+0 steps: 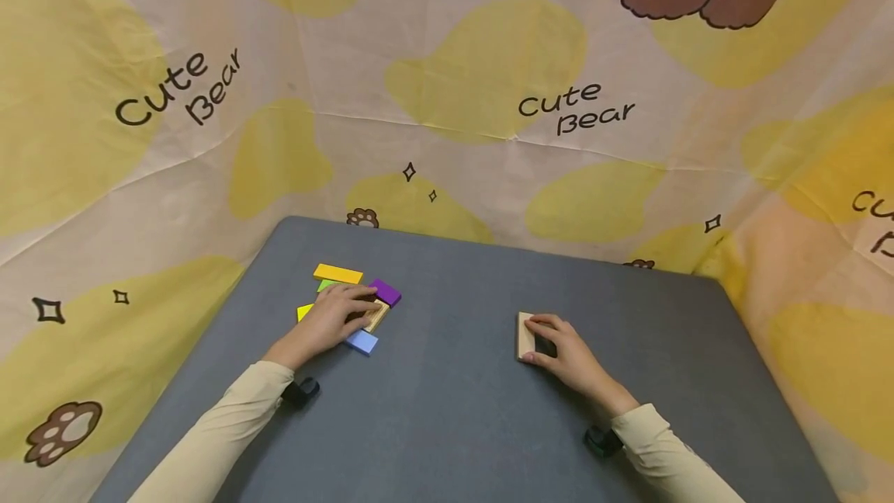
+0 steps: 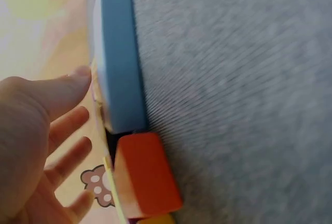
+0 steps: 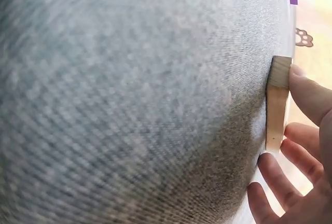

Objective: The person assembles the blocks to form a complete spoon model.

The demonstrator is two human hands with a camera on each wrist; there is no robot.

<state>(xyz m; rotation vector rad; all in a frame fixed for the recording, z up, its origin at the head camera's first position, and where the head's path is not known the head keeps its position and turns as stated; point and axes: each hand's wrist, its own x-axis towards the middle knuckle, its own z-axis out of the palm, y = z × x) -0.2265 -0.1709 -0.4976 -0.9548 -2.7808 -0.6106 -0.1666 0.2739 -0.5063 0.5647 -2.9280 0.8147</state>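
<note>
On the left of the table, my left hand point(image 1: 334, 318) hovers over a loose cluster of flat blocks, fingers bent and spread. Its fingertips and thumb are nearest to a plain wooden block point(image 1: 378, 317), and contact is unclear. Around that lie a purple block point(image 1: 386, 293), a blue block point(image 1: 362, 343), an amber block point(image 1: 338, 274), a green block point(image 1: 326, 285) and a yellow block point(image 1: 303, 312). An orange block point(image 2: 148, 177) shows only in the left wrist view. At centre right, my right hand point(image 1: 571, 355) holds another wooden block point(image 1: 524, 336) lengthwise between thumb and fingers, flat on the table.
The grey-blue tabletop point(image 1: 447, 410) spans the scene. Printed cloth point(image 1: 454, 84) hangs behind it and along both sides. Each wrist wears a dark camera band, one below the left cuff point(image 1: 302, 392) and one by the right cuff point(image 1: 602, 441).
</note>
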